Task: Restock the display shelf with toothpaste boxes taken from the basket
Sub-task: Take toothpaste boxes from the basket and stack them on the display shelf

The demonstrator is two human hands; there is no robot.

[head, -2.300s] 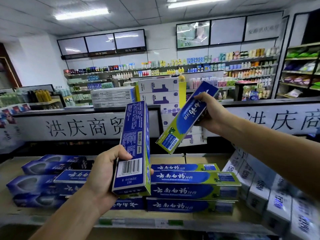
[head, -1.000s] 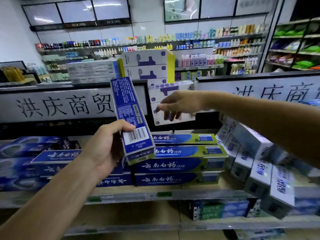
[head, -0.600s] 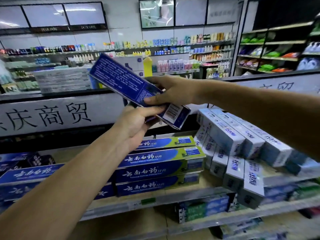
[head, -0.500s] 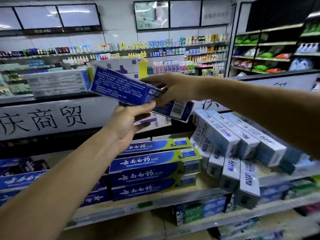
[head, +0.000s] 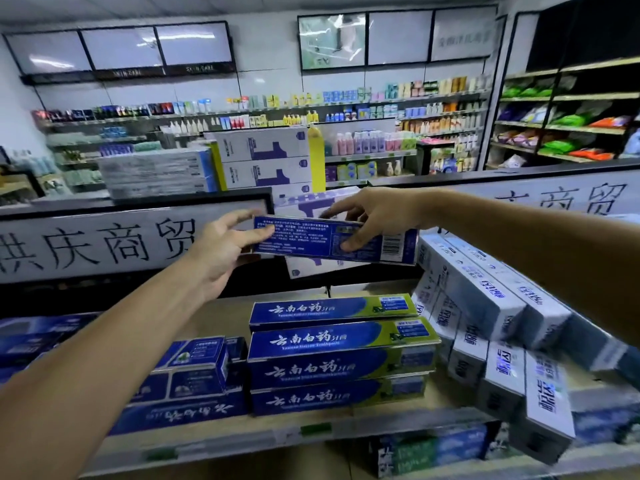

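Observation:
Both of my hands carry one dark blue toothpaste box (head: 304, 239), lying level with its printed back and barcode facing me. My left hand (head: 221, 247) pinches its left end, thumb on the front. My right hand (head: 374, 213) grips it from above near the middle, thumb on the front and fingers behind. The box hovers above a stack of blue-and-green toothpaste boxes (head: 339, 341) on the display shelf (head: 242, 441), apart from the top one. No basket is in view.
White toothpaste boxes (head: 485, 306) lean in rows at the right of the shelf. Dark blue boxes (head: 194, 372) lie at the left. A white sign panel with black characters (head: 104, 244) stands behind, with stacked cartons (head: 263, 157) on the counter beyond.
My right hand set down its own box, then reached over and took hold of the box in my left hand. That box turned from upright to level above the stack.

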